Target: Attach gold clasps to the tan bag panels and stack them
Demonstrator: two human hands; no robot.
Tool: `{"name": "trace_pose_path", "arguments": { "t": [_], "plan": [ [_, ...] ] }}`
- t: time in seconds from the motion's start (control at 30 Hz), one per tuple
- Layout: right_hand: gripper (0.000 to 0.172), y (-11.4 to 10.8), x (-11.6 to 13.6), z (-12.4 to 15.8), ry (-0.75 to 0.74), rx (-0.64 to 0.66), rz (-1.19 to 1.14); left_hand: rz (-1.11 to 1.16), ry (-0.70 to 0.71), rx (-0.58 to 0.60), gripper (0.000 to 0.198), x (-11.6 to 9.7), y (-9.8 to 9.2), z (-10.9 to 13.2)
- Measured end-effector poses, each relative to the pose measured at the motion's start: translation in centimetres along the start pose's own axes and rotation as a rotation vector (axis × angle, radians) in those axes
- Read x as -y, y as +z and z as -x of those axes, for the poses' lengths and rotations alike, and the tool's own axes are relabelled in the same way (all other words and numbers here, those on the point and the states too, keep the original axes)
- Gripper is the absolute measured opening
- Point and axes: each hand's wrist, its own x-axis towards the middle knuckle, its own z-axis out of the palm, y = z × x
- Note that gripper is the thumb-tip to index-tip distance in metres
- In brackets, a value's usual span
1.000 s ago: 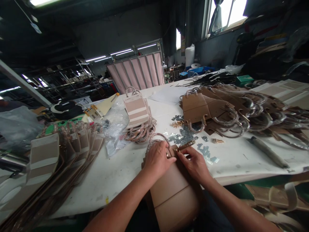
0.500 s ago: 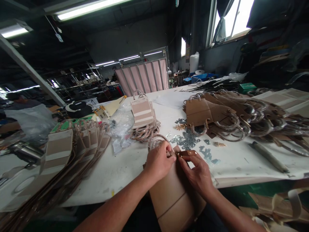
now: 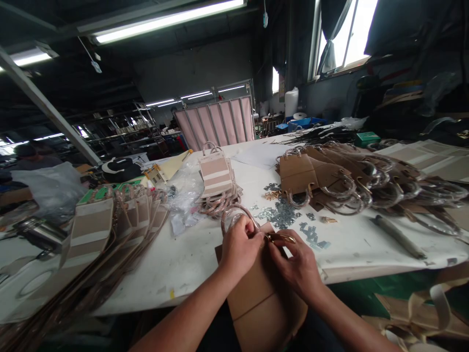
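Note:
A brown bag panel [image 3: 256, 298] leans on the front edge of the table, tilted toward me. At its top, a looped bag handle [image 3: 231, 211] in clear wrap curves behind my left hand [image 3: 242, 244], whose fingers are closed around the handle's end. My right hand [image 3: 298, 261] is closed in a pinch on a slim gold-coloured metal piece [image 3: 284, 238], at the same spot by the panel's top edge. The fingertips of both hands nearly meet there, and they hide the exact contact.
Several brown bag panels [image 3: 298, 173] with wrapped handles are heaped at the right. Loose metal plates [image 3: 284, 215] and small gold pieces [image 3: 271, 195] lie ahead. Beige striped panels [image 3: 216, 173] are stacked beyond, more [image 3: 91, 222] at left. A grey rod [image 3: 401, 237] lies right.
The gold-coloured piece has turned in my right hand and now shows a narrower side. Both hands stay at the panel's top edge. The view has shifted slightly.

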Motion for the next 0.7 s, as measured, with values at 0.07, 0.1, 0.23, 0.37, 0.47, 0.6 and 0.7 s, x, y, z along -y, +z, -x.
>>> {"name": "trace_pose_path", "arguments": {
  "t": [0.07,0.1,0.23,0.37,0.47,0.6,0.7],
  "plan": [
    [0.012,-0.1,0.0,0.1,-0.009,0.008,0.018,0.015,-0.009,-0.036,0.035,0.0,0.3,-0.1],
    [0.012,-0.1,0.0,0.2,-0.011,0.012,0.025,0.021,-0.010,-0.046,0.037,0.0,0.4,-0.2],
    [0.010,-0.2,0.0,0.3,-0.023,0.023,0.068,0.035,0.006,-0.046,0.040,-0.3,0.6,-0.2],
    [0.009,-0.2,0.1,0.2,-0.020,0.004,0.132,0.004,0.069,-0.075,0.037,-0.9,0.9,0.2],
    [0.011,-0.4,0.3,0.0,-0.001,-0.004,0.146,-0.013,0.165,-0.115,0.036,-1.1,1.2,0.6],
    [0.014,-0.7,0.5,-0.2,0.032,0.002,0.108,-0.044,0.331,-0.191,0.033,-0.6,1.6,1.3],
    [0.015,-0.8,0.5,-0.2,0.046,0.007,0.098,-0.067,0.441,-0.195,0.029,-0.2,1.6,1.7]
  ]
}}
